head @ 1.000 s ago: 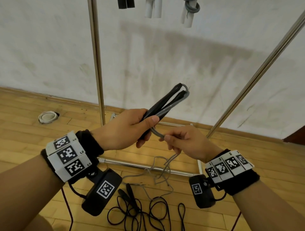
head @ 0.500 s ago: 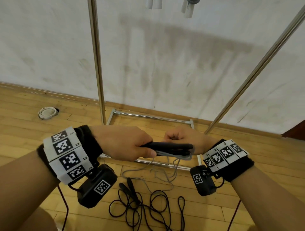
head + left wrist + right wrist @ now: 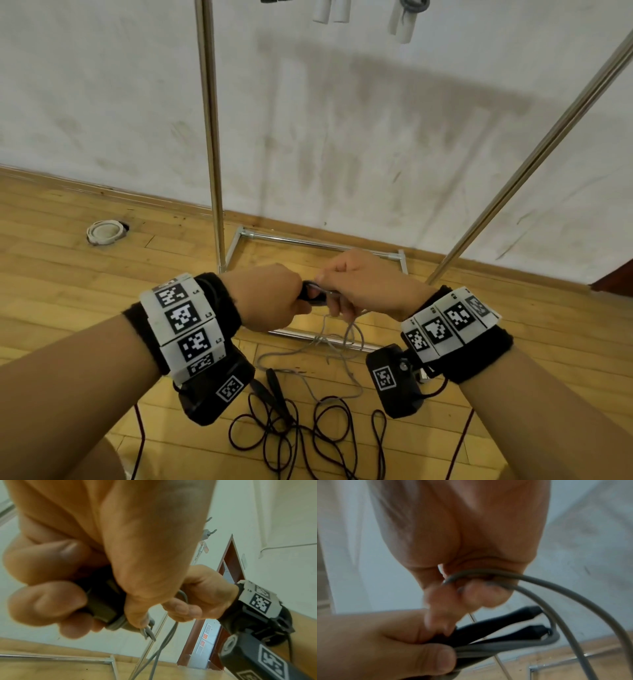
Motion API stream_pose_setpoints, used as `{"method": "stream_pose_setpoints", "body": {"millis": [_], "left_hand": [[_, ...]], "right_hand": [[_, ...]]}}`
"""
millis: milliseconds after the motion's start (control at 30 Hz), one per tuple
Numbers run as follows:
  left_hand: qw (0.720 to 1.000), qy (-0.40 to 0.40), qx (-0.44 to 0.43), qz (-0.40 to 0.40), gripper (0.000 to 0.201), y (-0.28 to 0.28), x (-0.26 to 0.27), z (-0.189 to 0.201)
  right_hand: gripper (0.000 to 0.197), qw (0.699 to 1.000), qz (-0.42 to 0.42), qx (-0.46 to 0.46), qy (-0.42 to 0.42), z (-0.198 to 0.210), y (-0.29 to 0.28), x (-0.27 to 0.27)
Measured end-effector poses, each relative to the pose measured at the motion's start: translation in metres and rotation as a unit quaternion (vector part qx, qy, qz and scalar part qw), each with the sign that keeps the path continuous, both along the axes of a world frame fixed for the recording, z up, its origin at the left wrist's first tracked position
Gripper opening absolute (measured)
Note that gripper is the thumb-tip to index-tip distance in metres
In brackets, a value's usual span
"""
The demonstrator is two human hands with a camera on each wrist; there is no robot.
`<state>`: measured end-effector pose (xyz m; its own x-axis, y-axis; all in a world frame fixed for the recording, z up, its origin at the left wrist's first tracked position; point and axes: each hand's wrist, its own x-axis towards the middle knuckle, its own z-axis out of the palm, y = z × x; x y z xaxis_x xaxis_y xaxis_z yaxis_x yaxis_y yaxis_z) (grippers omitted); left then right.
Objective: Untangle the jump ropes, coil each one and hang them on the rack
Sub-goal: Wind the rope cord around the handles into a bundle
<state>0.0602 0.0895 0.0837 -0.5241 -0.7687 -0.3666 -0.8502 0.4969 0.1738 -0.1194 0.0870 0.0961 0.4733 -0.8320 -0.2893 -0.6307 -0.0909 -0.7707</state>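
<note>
My left hand [image 3: 270, 298] grips the two black handles [image 3: 312, 295] of the grey jump rope, held side by side at waist height. Seen from the left wrist, its fingers curl round the handles [image 3: 101, 601]. Close against it on the right, my right hand [image 3: 363, 284] pinches the grey cord [image 3: 488, 574] just above the handles [image 3: 496, 622]. Loose grey cord [image 3: 323, 339] hangs from both hands to the floor. A black jump rope [image 3: 291, 435] lies tangled on the floor below, with its handles [image 3: 274, 387] near my left wrist.
The metal rack stands ahead: an upright pole [image 3: 210, 137], a slanted pole [image 3: 548, 137] and a floor frame [image 3: 318, 241]. White rope handles [image 3: 330, 12] and a grey-corded pair [image 3: 404, 20] hang at the top. A white ring [image 3: 104, 233] lies on the wooden floor.
The handles came down from pointing up to lying level. My hands drew close together, and the right hand moved up over the handles with the grey cord.
</note>
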Motion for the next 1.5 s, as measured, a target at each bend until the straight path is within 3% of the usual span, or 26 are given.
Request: {"method": "stream_pose_setpoints", "body": {"millis": [100, 267, 367, 500, 600, 667, 767, 867, 967, 1167, 1267, 1367, 1500], "left_hand": [[0.997, 0.045, -0.052, 0.018, 0.032, -0.005, 0.003, 0.0], [0.99, 0.071, -0.119, 0.034, 0.027, -0.009, 0.001, -0.004], [0.989, 0.093, -0.105, 0.037, 0.03, -0.013, 0.003, -0.003], [0.981, 0.138, -0.126, 0.045, 0.035, -0.014, 0.005, 0.0], [0.978, 0.16, -0.122, 0.057, 0.034, -0.017, 0.006, -0.001], [0.975, 0.185, -0.105, 0.07, 0.034, -0.019, 0.007, -0.001], [0.972, 0.209, -0.09, 0.062, 0.03, -0.018, 0.009, 0.002], [0.971, 0.222, -0.076, 0.049, 0.027, -0.015, 0.01, 0.004], [0.97, 0.229, -0.07, 0.043, 0.024, -0.012, 0.011, 0.006], [0.959, 0.28, -0.04, 0.031, 0.02, -0.01, 0.017, 0.013], [0.942, 0.334, 0.0, 0.025, 0.025, -0.007, 0.017, 0.018], [0.93, 0.365, 0.047, 0.025, 0.026, -0.003, 0.016, 0.022], [0.921, 0.383, 0.074, 0.025, 0.021, 0.002, 0.014, 0.028]], "right_hand": [[0.019, 0.996, -0.017, 0.063, -0.064, 0.001, 0.003, -0.001], [0.02, 0.993, -0.088, -0.011, -0.08, -0.009, 0.009, 0.008], [0.016, 0.992, -0.08, -0.083, -0.046, -0.012, 0.013, 0.011], [0.006, 0.989, -0.089, -0.014, -0.116, -0.012, 0.019, 0.012], [0.007, 0.99, -0.092, -0.072, -0.082, -0.015, 0.018, 0.012], [0.021, 0.983, -0.126, -0.084, -0.1, -0.014, 0.017, 0.011], [0.028, 0.969, -0.169, -0.052, -0.172, -0.011, 0.016, 0.009], [0.01, 0.961, -0.175, 0.007, -0.213, -0.011, 0.016, 0.003], [0.004, 0.959, -0.168, 0.03, -0.224, -0.014, 0.015, -0.003], [0.02, 0.959, -0.11, 0.049, -0.255, -0.017, 0.018, -0.018], [0.014, 0.977, -0.066, 0.02, -0.202, -0.016, 0.02, -0.023], [0.024, 0.991, -0.03, -0.018, -0.129, -0.015, 0.02, -0.027], [0.035, 0.989, 0.012, 0.003, -0.145, -0.017, 0.021, -0.029]]}}
